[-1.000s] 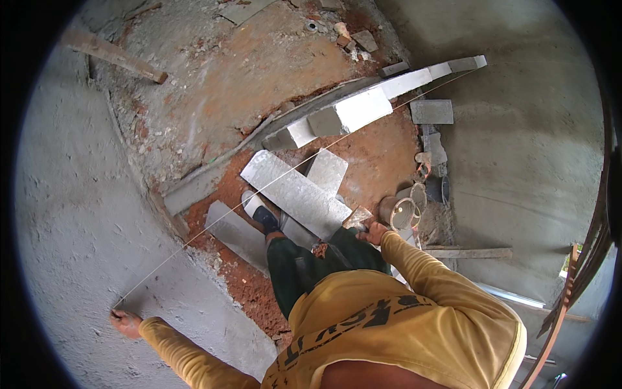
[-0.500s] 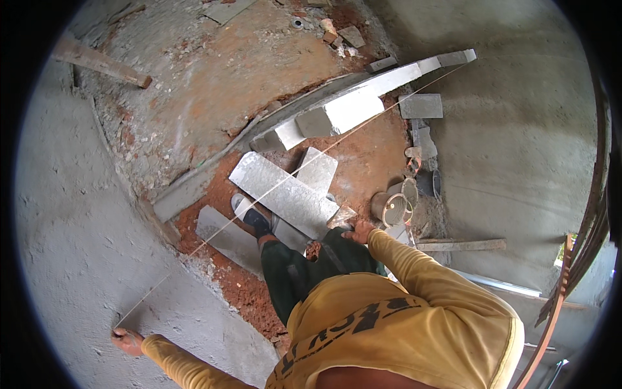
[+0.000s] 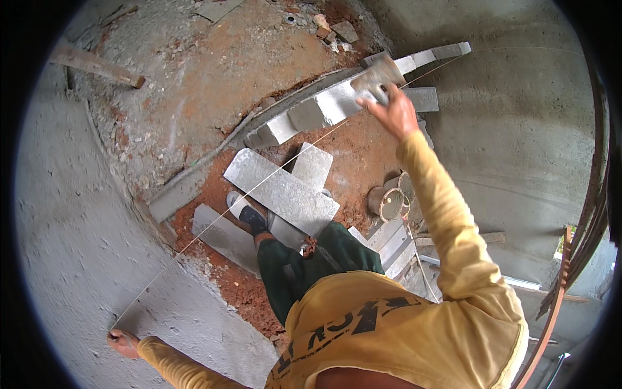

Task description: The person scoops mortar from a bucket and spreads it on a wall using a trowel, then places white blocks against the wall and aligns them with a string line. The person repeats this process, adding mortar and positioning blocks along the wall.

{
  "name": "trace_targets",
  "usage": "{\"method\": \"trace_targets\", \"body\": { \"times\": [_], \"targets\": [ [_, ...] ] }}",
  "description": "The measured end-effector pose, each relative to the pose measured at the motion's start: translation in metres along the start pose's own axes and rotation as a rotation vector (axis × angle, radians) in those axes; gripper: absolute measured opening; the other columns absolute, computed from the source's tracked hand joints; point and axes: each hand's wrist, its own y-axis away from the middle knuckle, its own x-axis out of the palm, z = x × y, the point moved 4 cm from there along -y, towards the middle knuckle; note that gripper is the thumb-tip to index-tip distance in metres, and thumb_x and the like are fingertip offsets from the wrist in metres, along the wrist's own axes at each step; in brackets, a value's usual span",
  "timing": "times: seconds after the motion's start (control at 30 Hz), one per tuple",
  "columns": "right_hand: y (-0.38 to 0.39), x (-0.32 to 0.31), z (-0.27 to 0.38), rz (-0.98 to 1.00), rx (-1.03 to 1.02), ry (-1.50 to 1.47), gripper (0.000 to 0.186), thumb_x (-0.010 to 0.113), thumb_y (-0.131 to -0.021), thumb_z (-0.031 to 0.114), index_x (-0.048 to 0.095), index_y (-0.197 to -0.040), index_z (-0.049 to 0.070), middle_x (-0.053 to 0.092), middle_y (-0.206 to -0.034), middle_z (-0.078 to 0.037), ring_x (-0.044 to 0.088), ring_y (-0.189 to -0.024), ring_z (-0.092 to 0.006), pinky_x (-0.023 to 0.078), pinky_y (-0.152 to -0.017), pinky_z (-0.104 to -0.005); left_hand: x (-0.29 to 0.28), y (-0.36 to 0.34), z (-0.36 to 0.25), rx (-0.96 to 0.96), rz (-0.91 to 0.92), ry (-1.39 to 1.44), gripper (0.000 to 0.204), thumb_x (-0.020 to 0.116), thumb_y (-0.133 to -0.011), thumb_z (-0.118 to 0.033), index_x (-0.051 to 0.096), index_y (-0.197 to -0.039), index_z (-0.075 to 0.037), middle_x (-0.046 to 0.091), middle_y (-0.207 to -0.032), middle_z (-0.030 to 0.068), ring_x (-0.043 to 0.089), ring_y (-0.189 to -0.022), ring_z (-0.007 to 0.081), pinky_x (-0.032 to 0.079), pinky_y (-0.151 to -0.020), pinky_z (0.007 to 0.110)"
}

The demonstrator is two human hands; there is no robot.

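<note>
At the lower left, my left hand (image 3: 123,342) is closed on the end of a taut pale string (image 3: 208,225), against the grey wall. The string runs up to the far end of a row of light grey blocks (image 3: 324,107). My right hand (image 3: 396,115) reaches out over that row, closed around the handle of a flat, brownish trowel (image 3: 376,76). Motion smears the trowel; its blade lies over the blocks, and whether it touches them I cannot tell. Loose blocks (image 3: 282,191) lie on red soil by my feet.
Two buckets (image 3: 387,202) stand on the right, near a wooden plank (image 3: 460,238) by the right wall (image 3: 518,142). A timber (image 3: 97,65) juts in at the upper left. Rubble (image 3: 334,31) lies beyond the block row.
My right hand has swung from beside my knee up and forward to the block row, carrying the trowel. My left hand stays at the wall with the string.
</note>
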Motion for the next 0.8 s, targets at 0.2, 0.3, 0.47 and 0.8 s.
{"method": "trace_targets", "body": {
  "times": [0.2, 0.3, 0.47, 0.8],
  "targets": [
    [-0.057, 0.03, 0.01, 0.21, 0.103, 0.16, 0.1, 0.066, -0.064, 0.072, 0.052, -0.122, -0.007, 0.061, -0.11, -0.027, 0.061, -0.104, -0.0346, 0.047, -0.092, -0.0383, -0.004, 0.003, -0.003, -0.007, 0.032, 0.039, 0.039, 0.046, -0.086, -0.042, 0.062, -0.109, -0.014, 0.064, -0.108, 0.0123, 0.061, -0.095, 0.0334, 0.046, -0.08, 0.043],
    [-0.058, 0.041, 0.003, 0.246, 0.153, 0.057, 0.102, 0.07, -0.061, 0.07, 0.051, -0.122, -0.01, 0.06, -0.112, -0.027, 0.06, -0.106, -0.0337, 0.046, -0.092, -0.0375, -0.006, 0.006, -0.005, -0.008, 0.024, 0.025, 0.039, 0.046, -0.086, -0.042, 0.062, -0.108, -0.014, 0.064, -0.107, 0.0117, 0.061, -0.096, 0.0326, 0.047, -0.08, 0.043],
    [-0.061, 0.041, 0.005, 0.227, 0.128, -0.018, 0.105, 0.074, -0.06, 0.066, 0.047, -0.125, -0.011, 0.059, -0.115, -0.028, 0.059, -0.107, -0.0333, 0.045, -0.093, -0.0362, -0.005, 0.006, -0.003, 0.004, 0.035, 0.032, 0.038, 0.046, -0.087, -0.043, 0.062, -0.108, -0.016, 0.065, -0.105, 0.0098, 0.062, -0.095, 0.031, 0.047, -0.078, 0.043],
    [-0.069, 0.044, 0.01, 0.235, 0.062, -0.013, 0.104, 0.076, -0.059, 0.063, 0.046, -0.128, -0.01, 0.058, -0.116, -0.026, 0.059, -0.108, -0.0322, 0.045, -0.094, -0.035, -0.003, 0.004, 0.0, 0.012, -0.002, 0.016, 0.035, 0.047, -0.087, -0.042, 0.063, -0.107, -0.017, 0.065, -0.105, 0.0084, 0.062, -0.093, 0.0309, 0.048, -0.077, 0.041]
  ]
}}
